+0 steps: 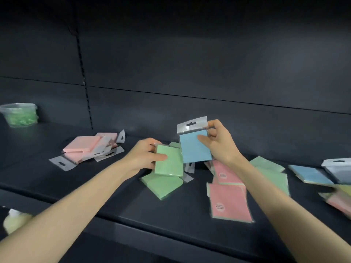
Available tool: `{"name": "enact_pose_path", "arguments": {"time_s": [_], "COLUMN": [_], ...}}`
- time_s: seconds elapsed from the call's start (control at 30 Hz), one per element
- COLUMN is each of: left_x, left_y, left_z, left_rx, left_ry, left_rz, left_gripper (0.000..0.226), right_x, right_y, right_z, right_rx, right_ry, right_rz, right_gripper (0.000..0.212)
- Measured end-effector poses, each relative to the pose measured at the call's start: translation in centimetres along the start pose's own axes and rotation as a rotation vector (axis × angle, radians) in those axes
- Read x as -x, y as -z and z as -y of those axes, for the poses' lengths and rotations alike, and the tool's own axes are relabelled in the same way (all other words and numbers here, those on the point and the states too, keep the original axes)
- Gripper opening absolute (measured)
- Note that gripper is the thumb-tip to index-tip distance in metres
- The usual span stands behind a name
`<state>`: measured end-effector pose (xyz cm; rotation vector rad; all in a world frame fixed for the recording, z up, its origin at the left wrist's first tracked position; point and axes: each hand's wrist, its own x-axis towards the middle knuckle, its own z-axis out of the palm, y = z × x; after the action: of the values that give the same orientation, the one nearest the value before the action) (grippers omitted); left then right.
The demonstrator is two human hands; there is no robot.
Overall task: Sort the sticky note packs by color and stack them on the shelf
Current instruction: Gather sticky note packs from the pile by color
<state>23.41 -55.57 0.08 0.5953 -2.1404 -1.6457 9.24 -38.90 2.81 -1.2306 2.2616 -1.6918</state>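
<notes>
At centre frame the left hand (pixel 145 155) grips a green pack (pixel 168 162) over the dark shelf (pixel 106 186) — the right hand (pixel 218 143) pinches a blue pack (pixel 193 147) just beside it, raised upright.

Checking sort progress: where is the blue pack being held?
Head view, just right of centre: the right hand holds the blue pack upright above the shelf, beside the green pack gripped by the left hand.
</notes>
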Motion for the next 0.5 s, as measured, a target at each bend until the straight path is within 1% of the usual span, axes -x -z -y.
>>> {"name": "enact_pose_path", "arguments": {"time_s": [0.1,0.23,0.33,0.43,0.5], "left_x": [-1.7,-3.5,-3.9,-4.6,-5.1], "left_y": [0.2,1.2,1.7,2.5,3.8], "left_z": [0.7,1.6,1.5,1.3,1.2], "left_rx": [-0.084,-0.393,-0.616,-0.671,-0.683], "left_ry": [0.018,0.033,-0.021,-0.081,-0.126], "left_rz": [0.040,0.088,0.148,0.207,0.208], "left_gripper": [0.034,0.049,0.051,0.054,0.053], "right_x": [-1.3,-2.7,-3.7,-4.9,-5.9], "right_y": [-0.5,-1.1,-1.8,-3.2,-4.5], "right_z": [-0.5,-0.8,-0.7,-0.4,-0.1], "right_rx": [-0.012,0.021,0.056,0.097,0.143], "right_ry": [-0.017,-0.035,-0.030,-0.033,-0.040], "right_rz": [0.003,0.001,-0.001,0.008,0.012], "right_gripper": [0.019,0.017,0.018,0.018,0.020]}}
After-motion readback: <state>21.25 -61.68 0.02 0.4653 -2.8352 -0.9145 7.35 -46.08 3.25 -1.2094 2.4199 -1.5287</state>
